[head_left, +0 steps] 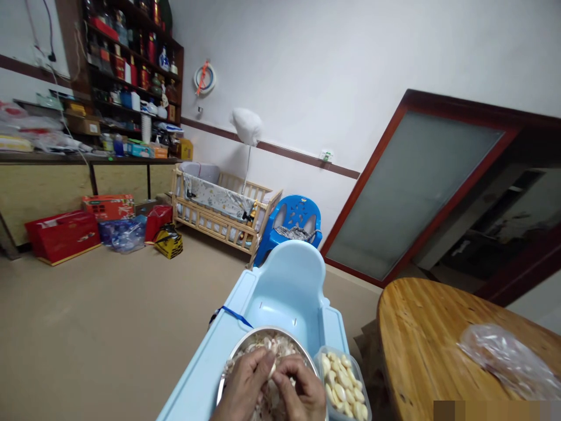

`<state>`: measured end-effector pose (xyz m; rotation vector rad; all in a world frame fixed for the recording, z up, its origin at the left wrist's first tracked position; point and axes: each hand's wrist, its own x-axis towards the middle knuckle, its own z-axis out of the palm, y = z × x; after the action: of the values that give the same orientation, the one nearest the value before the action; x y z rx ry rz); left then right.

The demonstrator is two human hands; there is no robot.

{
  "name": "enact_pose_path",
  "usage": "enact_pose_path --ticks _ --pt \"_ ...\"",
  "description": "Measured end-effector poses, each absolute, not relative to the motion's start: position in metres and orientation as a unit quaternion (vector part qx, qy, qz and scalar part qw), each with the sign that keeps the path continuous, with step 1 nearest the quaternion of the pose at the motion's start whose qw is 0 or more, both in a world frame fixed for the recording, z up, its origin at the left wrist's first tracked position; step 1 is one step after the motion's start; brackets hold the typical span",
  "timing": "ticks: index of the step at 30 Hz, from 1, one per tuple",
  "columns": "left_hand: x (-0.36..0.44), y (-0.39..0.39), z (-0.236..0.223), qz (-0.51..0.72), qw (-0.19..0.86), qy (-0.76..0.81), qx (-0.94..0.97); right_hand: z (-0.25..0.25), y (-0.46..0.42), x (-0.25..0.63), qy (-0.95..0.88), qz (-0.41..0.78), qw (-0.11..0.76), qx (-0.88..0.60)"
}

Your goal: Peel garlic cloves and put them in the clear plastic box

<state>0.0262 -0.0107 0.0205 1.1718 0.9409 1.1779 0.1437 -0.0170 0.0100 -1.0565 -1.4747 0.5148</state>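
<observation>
Both of my hands are together over a round metal bowl (222, 383) that holds garlic cloves and papery skins. Between the fingertips is a garlic clove (272, 369), small and partly covered. My left hand (248, 383) has thumb and fingers closed on one side of the clove. From the other side my right hand (300, 386) pinches at it with thumb and forefinger. Just right of the bowl stands a clear plastic container (366, 390) full of peeled garlic cloves (342, 386). Bowl and container rest on a light blue child's high chair (291, 269).
A wooden table (416, 327) with a clear plastic bag (508, 356) stands at the right. Beyond the high chair are a blue plastic chair (294, 213) and a wooden crib (214, 225). Red bags (65, 234) and boxes sit on the floor at the left, below a cluttered counter (48, 161).
</observation>
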Motion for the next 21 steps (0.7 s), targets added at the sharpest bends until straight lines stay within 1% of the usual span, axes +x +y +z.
enact_pose_path --ticks 4,7,13,16,21 --pt "0.0256 -0.0112 0.023 0.478 0.576 0.416 0.517 0.0046 -0.0137 0.1433 -0.613 0.25 0.585 -0.469" --pt "0.0264 -0.0095 0.0247 0.486 0.591 0.419 0.488 0.0015 -0.0112 0.1422 -0.61 0.267 0.586 -0.463" --pt "0.0268 -0.0035 0.0224 0.513 0.62 0.419 0.42 0.0031 -0.0112 0.1403 -0.618 0.231 0.591 -0.464" --pt "0.025 -0.0041 0.0226 0.513 0.598 0.41 0.459 0.0038 -0.0118 0.1397 -0.619 0.2 0.586 -0.482" --pt "0.0229 -0.0064 0.0258 0.515 0.541 0.415 0.52 0.0044 -0.0115 0.1408 -0.643 0.209 0.582 -0.451"
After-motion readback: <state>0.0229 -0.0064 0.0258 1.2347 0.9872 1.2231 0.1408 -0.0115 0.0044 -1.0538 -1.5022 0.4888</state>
